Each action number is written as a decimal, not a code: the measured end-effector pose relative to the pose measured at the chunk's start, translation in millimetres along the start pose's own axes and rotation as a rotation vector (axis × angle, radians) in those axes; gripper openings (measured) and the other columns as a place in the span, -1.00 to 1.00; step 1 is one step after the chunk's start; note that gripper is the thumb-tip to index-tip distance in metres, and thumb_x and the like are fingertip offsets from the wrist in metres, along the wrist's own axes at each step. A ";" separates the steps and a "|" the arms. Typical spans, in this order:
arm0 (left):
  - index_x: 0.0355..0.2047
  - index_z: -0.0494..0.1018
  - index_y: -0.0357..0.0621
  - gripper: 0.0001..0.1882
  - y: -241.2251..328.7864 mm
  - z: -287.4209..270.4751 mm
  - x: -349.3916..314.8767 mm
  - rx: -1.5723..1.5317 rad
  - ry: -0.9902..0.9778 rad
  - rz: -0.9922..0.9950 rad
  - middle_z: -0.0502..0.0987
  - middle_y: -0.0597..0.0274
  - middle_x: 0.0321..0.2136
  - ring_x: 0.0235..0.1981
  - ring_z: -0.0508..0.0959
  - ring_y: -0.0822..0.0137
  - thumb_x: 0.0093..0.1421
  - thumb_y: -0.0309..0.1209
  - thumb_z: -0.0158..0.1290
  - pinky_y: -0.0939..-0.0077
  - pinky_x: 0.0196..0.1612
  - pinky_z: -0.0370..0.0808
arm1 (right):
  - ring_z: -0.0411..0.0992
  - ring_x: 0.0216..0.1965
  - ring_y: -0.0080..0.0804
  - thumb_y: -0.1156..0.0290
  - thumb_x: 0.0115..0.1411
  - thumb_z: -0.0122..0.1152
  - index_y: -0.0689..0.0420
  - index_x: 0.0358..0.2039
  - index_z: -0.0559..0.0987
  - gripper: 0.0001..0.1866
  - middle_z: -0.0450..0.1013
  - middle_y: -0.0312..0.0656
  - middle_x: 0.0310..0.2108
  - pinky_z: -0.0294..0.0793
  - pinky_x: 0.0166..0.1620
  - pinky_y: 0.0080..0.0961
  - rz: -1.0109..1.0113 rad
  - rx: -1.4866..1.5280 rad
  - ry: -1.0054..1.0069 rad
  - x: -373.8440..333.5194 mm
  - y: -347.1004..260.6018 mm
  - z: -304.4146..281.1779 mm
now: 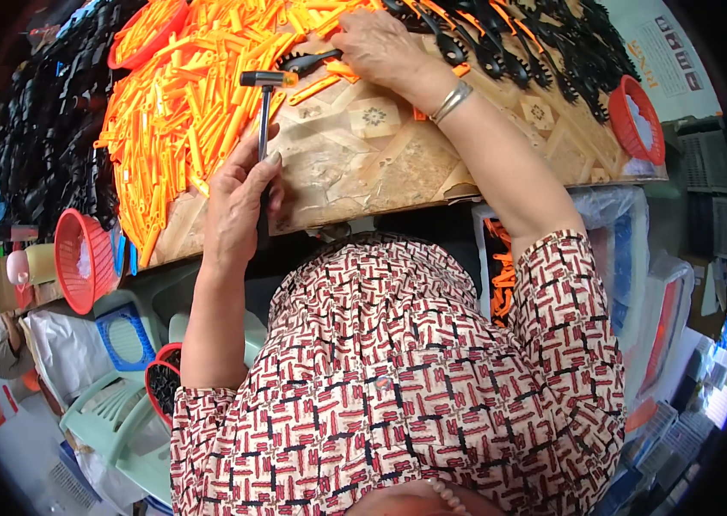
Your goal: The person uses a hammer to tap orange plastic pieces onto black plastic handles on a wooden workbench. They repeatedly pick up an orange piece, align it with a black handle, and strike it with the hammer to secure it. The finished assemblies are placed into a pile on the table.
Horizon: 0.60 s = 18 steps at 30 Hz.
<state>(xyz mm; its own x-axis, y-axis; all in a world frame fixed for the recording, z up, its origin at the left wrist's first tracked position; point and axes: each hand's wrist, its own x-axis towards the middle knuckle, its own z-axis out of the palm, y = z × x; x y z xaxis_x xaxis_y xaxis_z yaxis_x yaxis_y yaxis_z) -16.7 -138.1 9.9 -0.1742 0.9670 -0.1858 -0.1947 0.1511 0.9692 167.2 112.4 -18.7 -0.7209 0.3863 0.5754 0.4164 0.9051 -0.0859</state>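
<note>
My left hand [241, 193] is wrapped round the handle of a small hammer [264, 120], held upright with its black and amber head on top. At the table's far side my right hand [380, 50], a metal bangle on its wrist, has its fingers bent down among the parts; what lies under the fingertips is hidden. Just left of those fingers is a black toothed piece [307, 62]. Loose orange plastic strips [208, 95] form a large heap beside the hammer. Black toothed pieces [492, 56], some with orange strips by them, are spread to the right.
A red basket [86, 262] stands at the table's left edge, another red basket [638, 120] at its right. Black parts [54, 129] are piled far left. A third red basket [144, 34] sits in the orange heap. A pale green chair [114, 421] is at lower left.
</note>
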 end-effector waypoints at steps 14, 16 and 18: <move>-0.09 0.60 -0.17 -0.71 7.8 1.4 89.5 1.103 0.121 0.566 0.51 0.14 -0.42 -0.44 0.54 0.20 0.24 -0.29 0.22 0.29 -0.33 0.43 | 0.62 -0.24 -0.32 0.48 0.33 0.04 0.20 0.04 0.62 -0.67 0.60 -0.09 -0.12 0.61 -0.18 -0.47 0.648 0.804 -0.137 -97.9 -20.6 -128.5; -0.13 0.60 -0.18 -0.71 11.4 13.7 100.6 1.279 0.136 0.455 0.52 -0.02 -0.29 -0.23 0.54 -0.02 0.20 -0.30 0.22 0.17 -0.15 0.44 | 0.61 -0.23 -0.35 0.50 0.36 -0.01 0.25 0.09 0.57 -0.65 0.59 -0.07 -0.13 0.63 -0.13 -0.49 0.791 1.162 -0.066 -125.2 -36.9 -135.4; -0.16 0.60 -0.18 -0.74 4.8 18.2 108.2 1.339 0.161 0.473 0.53 -0.01 -0.28 -0.20 0.55 -0.04 0.21 -0.30 0.21 0.16 -0.14 0.45 | 0.60 -0.21 -0.37 0.52 0.38 -0.04 0.31 0.12 0.52 -0.65 0.58 -0.04 -0.14 0.64 -0.08 -0.50 0.897 1.401 0.029 -147.0 -52.9 -139.0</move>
<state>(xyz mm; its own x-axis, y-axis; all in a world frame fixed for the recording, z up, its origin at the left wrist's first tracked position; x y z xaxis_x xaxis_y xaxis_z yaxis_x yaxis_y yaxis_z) -18.9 -29.0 -2.6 -0.0883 0.9604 0.2641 0.9379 -0.0091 0.3467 328.1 -16.9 14.4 -0.5268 0.8488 -0.0445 -0.1329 -0.1339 -0.9820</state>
